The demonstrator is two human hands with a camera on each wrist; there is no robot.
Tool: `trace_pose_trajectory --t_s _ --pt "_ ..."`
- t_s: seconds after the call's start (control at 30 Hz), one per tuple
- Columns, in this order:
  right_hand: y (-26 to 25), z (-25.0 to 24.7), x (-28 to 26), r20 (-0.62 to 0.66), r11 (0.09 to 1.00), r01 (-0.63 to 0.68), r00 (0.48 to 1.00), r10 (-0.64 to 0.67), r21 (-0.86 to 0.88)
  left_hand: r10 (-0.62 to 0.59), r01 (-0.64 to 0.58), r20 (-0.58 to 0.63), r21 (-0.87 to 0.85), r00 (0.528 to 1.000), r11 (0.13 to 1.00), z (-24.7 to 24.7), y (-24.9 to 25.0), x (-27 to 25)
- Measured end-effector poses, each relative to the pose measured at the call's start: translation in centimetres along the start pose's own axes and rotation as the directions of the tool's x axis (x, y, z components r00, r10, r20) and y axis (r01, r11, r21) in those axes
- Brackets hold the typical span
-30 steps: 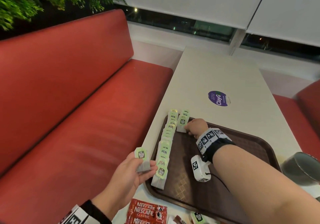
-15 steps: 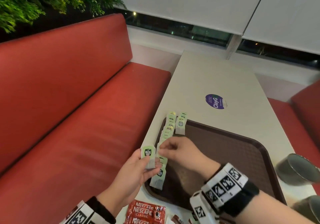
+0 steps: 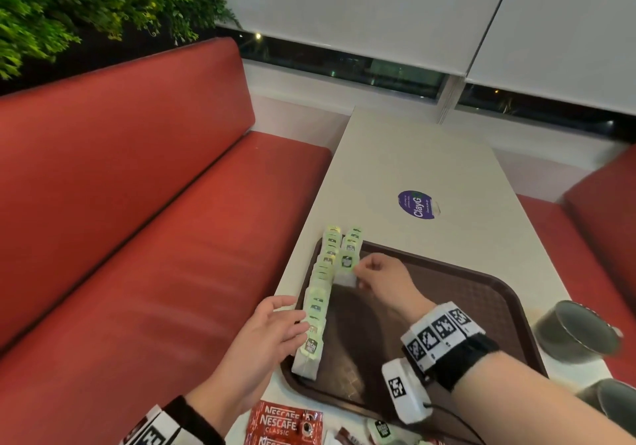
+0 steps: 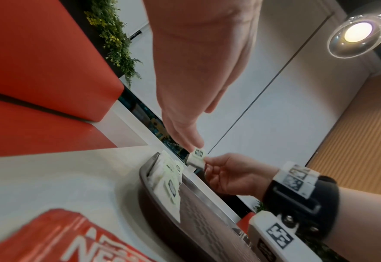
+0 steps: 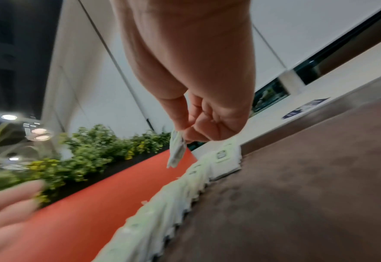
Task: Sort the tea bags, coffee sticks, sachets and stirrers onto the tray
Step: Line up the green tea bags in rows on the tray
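A brown tray (image 3: 475, 293) lies on the pale table. Along its left rim runs a row of several green-tagged tea bags (image 3: 318, 302), with a short second row (image 3: 351, 238) at the far end. My right hand (image 3: 364, 272) pinches one tea bag (image 3: 346, 271) between thumb and fingers, above the near end of the short row; the bag (image 5: 176, 150) hangs from my fingertips in the right wrist view and shows again (image 4: 197, 156) in the left wrist view. My left hand (image 3: 275, 327) hovers with relaxed fingers beside the tray's left edge, holding nothing.
Red Nescafe sachets (image 3: 284, 425) and a loose tea bag (image 3: 380, 431) lie on the table in front of the tray. Two dark cups (image 3: 574, 332) stand at the right edge. A purple sticker (image 3: 416, 203) marks the table farther off. Red benches flank the table.
The tea bag passed from my left hand to my right, which carried it forward over the tray to the short row. My left hand has opened and stays by the tray's edge.
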State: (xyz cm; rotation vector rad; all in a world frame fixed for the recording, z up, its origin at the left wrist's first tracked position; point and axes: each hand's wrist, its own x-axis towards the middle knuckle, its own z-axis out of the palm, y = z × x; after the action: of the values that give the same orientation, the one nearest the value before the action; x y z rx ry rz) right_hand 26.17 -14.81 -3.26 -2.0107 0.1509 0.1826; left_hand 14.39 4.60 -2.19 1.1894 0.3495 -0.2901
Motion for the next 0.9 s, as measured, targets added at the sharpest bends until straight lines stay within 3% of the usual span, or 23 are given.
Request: trace_pose_trajectory --t_s 0.23,0.4,0.63,0.77,0.9 --pt "1.2 0.6 5.7 0.01 0.961 -0.275 0.961 0.275 -0.011 -0.022 0.021 -0.045 -0.037 0.999 0.999 -1.2 -0.6 0.2" --pt "0.5 1.6 7.6 0.002 0.915 -0.39 0.92 0.392 -0.098 -0.029 0.026 -0.06 -0.057 0.998 0.998 -2.0 -0.9 0.4" --pt "0.9 1.8 7.6 -0.002 0.94 -0.32 0.947 0.322 -0.117 -0.028 0.024 -0.075 -0.051 0.997 0.998 -2.4 -1.0 0.4" --pt "0.8 2.1 8.1 -0.115 0.929 -0.343 0.937 0.329 -0.139 -0.029 0.026 -0.084 -0.037 0.996 0.999 -2.7 -1.2 0.4" --pt "0.9 1.7 8.7 -0.125 0.932 -0.313 0.948 0.294 -0.184 -0.031 0.028 -0.09 -0.034 0.995 0.999 -3.1 -1.4 0.3"
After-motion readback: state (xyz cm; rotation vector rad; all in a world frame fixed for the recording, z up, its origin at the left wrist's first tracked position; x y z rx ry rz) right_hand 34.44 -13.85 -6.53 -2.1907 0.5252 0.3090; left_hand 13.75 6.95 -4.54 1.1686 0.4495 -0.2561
